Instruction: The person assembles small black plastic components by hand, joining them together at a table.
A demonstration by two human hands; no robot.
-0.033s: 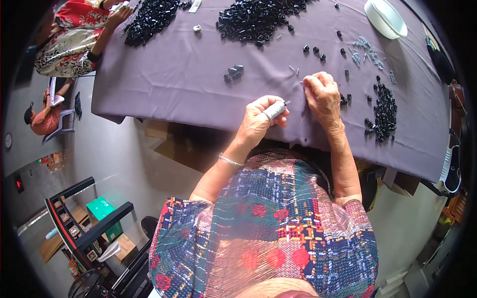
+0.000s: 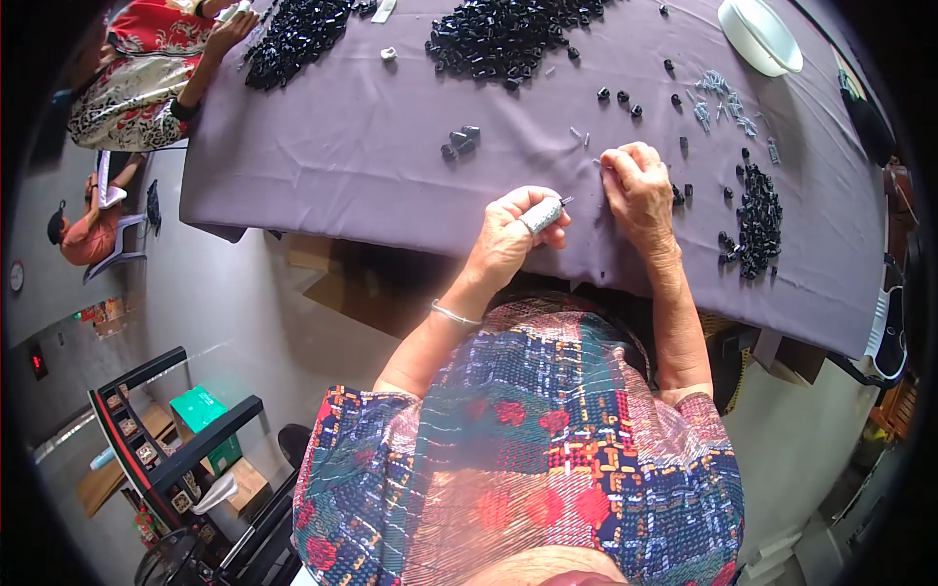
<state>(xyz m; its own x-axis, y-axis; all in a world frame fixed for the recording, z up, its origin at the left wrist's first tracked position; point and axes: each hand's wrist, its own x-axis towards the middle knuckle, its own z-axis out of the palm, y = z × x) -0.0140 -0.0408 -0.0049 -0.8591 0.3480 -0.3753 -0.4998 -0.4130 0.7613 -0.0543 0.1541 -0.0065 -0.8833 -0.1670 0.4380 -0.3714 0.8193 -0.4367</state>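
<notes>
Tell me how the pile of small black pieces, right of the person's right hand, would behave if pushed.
The pile of black pieces would probably spread, being many loose bits. Each looks small, so likely light. Their glossy highlights suggest hard, possibly slippery surfaces, though creases in the purplish cloth might catch some.

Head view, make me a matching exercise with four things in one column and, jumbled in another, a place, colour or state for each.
Column one:
1. Left hand
2. Oval tub
3. Tablecloth
4. Bracelet

Column two:
A. Around the left arm
B. Purple-grey, spread under the black pieces
C. Closed on a pale cylinder
D. White, near the top right of the picture

Right pairs: 1-C, 2-D, 3-B, 4-A.
</notes>
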